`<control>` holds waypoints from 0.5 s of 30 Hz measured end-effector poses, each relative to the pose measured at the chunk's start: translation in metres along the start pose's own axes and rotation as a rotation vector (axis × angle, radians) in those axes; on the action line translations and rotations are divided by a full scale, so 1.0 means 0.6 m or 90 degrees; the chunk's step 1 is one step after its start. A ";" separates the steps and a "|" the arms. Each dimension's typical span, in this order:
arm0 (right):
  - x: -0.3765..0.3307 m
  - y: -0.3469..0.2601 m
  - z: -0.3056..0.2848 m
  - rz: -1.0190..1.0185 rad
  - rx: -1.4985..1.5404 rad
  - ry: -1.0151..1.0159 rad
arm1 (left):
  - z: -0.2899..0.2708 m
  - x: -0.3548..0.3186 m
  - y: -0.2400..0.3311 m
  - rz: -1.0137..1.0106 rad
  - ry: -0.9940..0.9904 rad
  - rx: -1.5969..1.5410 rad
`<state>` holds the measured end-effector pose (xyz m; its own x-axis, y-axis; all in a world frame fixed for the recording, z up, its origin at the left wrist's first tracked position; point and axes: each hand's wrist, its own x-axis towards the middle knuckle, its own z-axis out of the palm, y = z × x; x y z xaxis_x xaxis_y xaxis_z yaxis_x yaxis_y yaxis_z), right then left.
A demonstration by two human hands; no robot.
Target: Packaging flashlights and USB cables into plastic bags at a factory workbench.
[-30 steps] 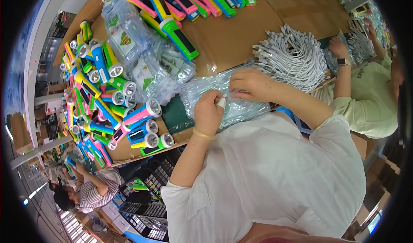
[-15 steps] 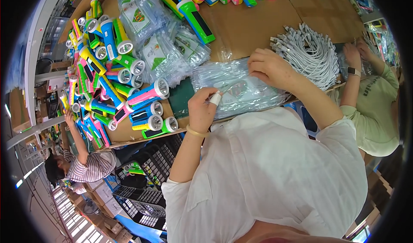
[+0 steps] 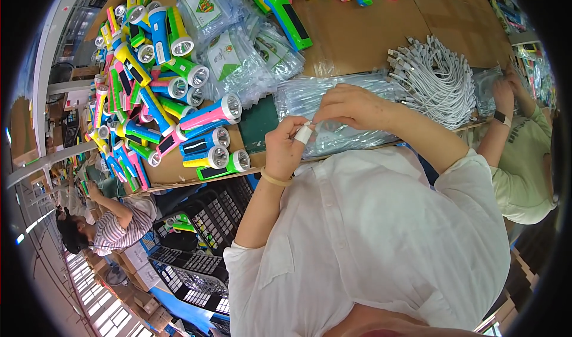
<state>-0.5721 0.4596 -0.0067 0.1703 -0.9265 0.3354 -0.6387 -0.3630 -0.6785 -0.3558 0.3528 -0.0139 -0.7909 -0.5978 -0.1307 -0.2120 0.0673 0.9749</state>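
Both hands meet over a stack of clear plastic bags [image 3: 333,107] on the brown desk [image 3: 369,33]: left hand [image 3: 285,149] and right hand [image 3: 351,106] pinch one bag. Beyond lie white coiled cables [image 3: 438,81] and colourful plastic torches [image 3: 179,92].

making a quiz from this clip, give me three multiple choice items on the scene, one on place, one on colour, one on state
1. Where is the cable bundle relative to the right hand?
A. to its right B. to its left C. under it
2. What colour are the cables?
A. black B. white C. red
3. What is the left hand doing?
A. resting flat B. pinching a clear bag C. gripping a torch

Answers: 1 A, the bundle lies right of that hand. 2 B, all look white. 3 B, its fingers pinch the bag's edge.
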 end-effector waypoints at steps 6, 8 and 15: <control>-0.007 0.006 -0.002 0.008 -0.016 -0.017 | 0.002 -0.006 -0.002 0.002 -0.010 -0.019; -0.008 0.002 -0.005 0.013 -0.018 -0.022 | 0.007 -0.009 0.007 0.014 0.009 0.014; -0.019 0.028 -0.069 0.053 -0.070 -0.139 | -0.010 0.007 -0.001 0.275 -0.039 0.293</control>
<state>-0.6159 0.4681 0.0055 0.2642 -0.9564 0.1246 -0.7329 -0.2831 -0.6187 -0.3556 0.3456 -0.0140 -0.8889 -0.3935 0.2344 -0.0798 0.6370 0.7667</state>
